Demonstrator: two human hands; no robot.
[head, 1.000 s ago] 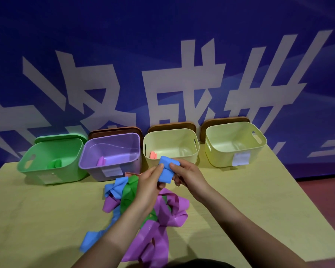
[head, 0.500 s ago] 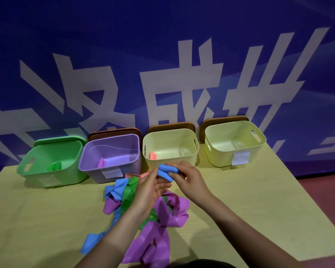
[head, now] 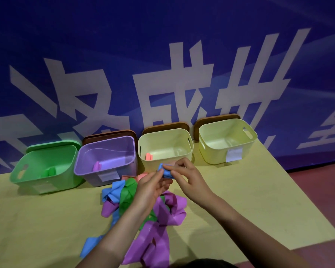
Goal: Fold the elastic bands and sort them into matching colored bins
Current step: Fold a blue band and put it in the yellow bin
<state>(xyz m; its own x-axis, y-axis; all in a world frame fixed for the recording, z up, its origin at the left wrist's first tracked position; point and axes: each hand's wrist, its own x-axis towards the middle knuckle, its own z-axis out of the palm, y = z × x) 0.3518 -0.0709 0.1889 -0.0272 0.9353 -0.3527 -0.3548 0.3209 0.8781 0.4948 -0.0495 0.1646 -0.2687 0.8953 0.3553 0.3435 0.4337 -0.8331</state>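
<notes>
My right hand (head: 190, 179) pinches a small folded blue band (head: 165, 172) just in front of the middle pale yellow bin (head: 165, 147). My left hand (head: 151, 187) meets the band from the left, thumb and fingertips on its edge. Below both hands lies a tangled pile of purple, green and blue bands (head: 143, 213) on the yellow-green table (head: 240, 200). Along the wall stand a green bin (head: 45, 167), a purple bin (head: 106, 159) and a second pale yellow bin (head: 226, 140). Each of the first three bins holds a folded band of green, purple or pink.
Brown lids (head: 108, 134) lean behind the purple and yellow bins, a green lid behind the green one. A blue banner with white characters (head: 172, 84) backs the table. The table's right edge (head: 307, 200) slants down to a reddish floor.
The blue band has been folded smaller, from a flat pad held between both hands into a tight bundle. Both hands stayed in front of the middle yellow bin.
</notes>
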